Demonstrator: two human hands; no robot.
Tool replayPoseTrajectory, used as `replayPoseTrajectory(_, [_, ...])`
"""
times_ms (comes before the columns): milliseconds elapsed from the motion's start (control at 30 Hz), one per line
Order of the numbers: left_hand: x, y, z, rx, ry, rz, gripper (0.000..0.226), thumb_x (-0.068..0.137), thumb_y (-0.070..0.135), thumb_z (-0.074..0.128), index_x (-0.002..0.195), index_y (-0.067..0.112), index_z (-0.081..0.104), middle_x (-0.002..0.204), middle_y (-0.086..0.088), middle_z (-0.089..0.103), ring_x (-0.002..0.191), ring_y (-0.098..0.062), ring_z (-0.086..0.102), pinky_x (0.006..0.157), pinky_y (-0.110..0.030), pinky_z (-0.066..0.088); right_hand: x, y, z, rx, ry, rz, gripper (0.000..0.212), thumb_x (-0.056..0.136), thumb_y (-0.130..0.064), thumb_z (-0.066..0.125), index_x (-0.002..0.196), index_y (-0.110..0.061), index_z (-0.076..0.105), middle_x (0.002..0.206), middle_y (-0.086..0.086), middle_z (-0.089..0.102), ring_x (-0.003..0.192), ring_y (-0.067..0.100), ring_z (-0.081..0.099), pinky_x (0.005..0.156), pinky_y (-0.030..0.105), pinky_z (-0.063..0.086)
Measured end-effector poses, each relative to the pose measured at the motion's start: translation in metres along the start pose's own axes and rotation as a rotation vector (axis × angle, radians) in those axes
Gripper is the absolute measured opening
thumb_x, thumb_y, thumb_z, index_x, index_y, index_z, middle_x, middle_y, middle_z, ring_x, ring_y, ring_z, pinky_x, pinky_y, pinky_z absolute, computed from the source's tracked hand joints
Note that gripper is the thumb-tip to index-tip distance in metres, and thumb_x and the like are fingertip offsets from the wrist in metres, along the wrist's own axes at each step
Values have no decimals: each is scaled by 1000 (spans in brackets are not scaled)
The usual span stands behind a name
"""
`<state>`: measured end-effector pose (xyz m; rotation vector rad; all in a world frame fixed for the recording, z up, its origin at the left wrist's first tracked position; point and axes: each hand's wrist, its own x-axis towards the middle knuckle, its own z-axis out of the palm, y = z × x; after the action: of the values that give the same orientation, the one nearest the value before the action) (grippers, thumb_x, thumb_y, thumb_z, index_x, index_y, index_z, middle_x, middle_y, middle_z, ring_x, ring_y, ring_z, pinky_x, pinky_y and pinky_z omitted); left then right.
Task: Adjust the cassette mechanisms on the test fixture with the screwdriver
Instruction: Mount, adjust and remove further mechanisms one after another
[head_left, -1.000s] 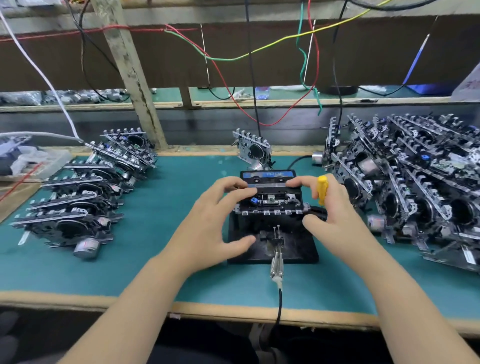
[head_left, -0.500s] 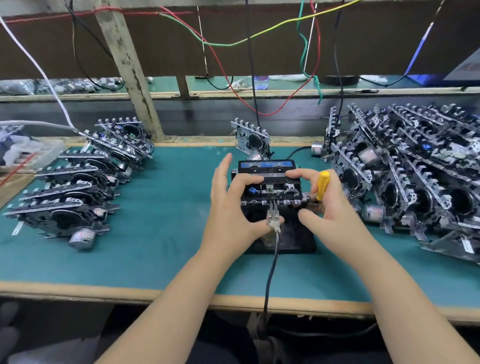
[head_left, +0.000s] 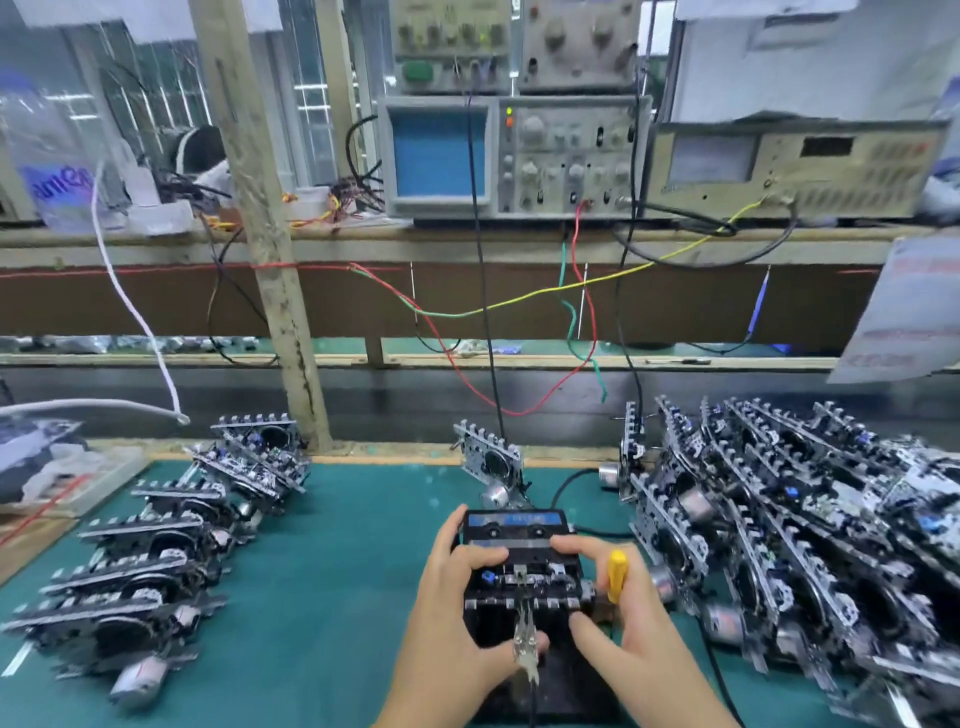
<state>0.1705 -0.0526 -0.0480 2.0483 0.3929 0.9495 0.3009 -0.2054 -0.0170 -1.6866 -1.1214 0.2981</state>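
One head-worn view looks forward, slightly down, close over the test fixture (head_left: 524, 597) toward the instrument shelf (head_left: 363, 239).

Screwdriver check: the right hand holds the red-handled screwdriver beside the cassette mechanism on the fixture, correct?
Not quite. The head view shows the screwdriver handle is yellow, not red. The right hand does hold it beside the cassette mechanism on the fixture.

Matt green mat (head_left: 337, 571), shiny metal mechanisms (head_left: 779, 519), glossy yellow plastic screwdriver handle (head_left: 617, 576)
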Motion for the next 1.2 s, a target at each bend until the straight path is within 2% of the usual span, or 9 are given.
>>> replayPoseTrajectory(100, [2,4,-1,9,-1,-12,72,57,48,89,120,52,53,158,38,14,141,11,32,105,-24,38,0,-2,0,4,1,3,66,90,-2,60,99,-64,42,139,-27,50,129,-12,43,94,10,35])
replayPoseTrajectory(200, [3,7,0,-8,8,-34,72,53,46,90,116,52,56,158,36,19,141,4,38,109,-32,40,-3,-3,-1,6,6,-8,64,91,-1,59,94,-62,39,142,-26,49,130,-11,43,95,13,35])
replayPoseTrajectory(300, [2,7,0,-18,7,-39,71,51,48,89,114,52,56,156,38,19,139,9,36,107,-23,37,-6,-3,1,15,8,-16,63,90,1,57,92,-59,38,145,-28,47,132,-7,42,99,19,36])
replayPoseTrajectory(400, [2,9,-1,-6,-7,-45,71,52,49,88,114,53,54,156,39,18,136,13,36,101,-12,32,-7,-3,2,24,35,-2,63,91,0,57,105,-60,43,140,-29,49,130,-4,46,101,22,39])
replayPoseTrajectory(533, [1,11,-1,-6,-17,-62,72,51,48,89,114,54,53,156,38,19,134,14,38,100,-8,31,-8,0,4,17,53,28,60,91,-5,58,132,-48,48,115,-38,50,119,-2,50,91,18,38])
replayPoseTrajectory(733, [0,13,-2,2,-19,-43,72,54,42,91,114,54,53,157,37,20,134,18,33,99,-4,28,-8,1,10,45,91,38,56,91,-14,63,132,-48,49,125,-11,56,119,7,56,101,26,44])
replayPoseTrajectory(833, [0,13,-1,-14,-8,-43,73,58,29,96,112,54,54,156,37,22,134,15,36,101,-11,32,-9,2,12,29,103,51,55,91,-19,66,133,-51,48,116,-8,53,117,6,55,94,18,43])
replayPoseTrajectory(967, [0,10,-1,-14,-8,-44,69,58,24,97,111,47,59,156,36,23,133,15,37,99,-7,31,-8,2,16,24,135,54,51,92,-22,69,129,-51,49,110,-12,51,114,3,52,84,5,37])
replayPoseTrajectory(1200, [1,10,0,-7,-6,-64,70,58,24,97,113,43,60,155,38,22,130,18,38,100,-21,37,-7,2,19,42,172,60,48,92,-27,70,128,-52,49,101,-20,46,112,-1,50,83,2,35])
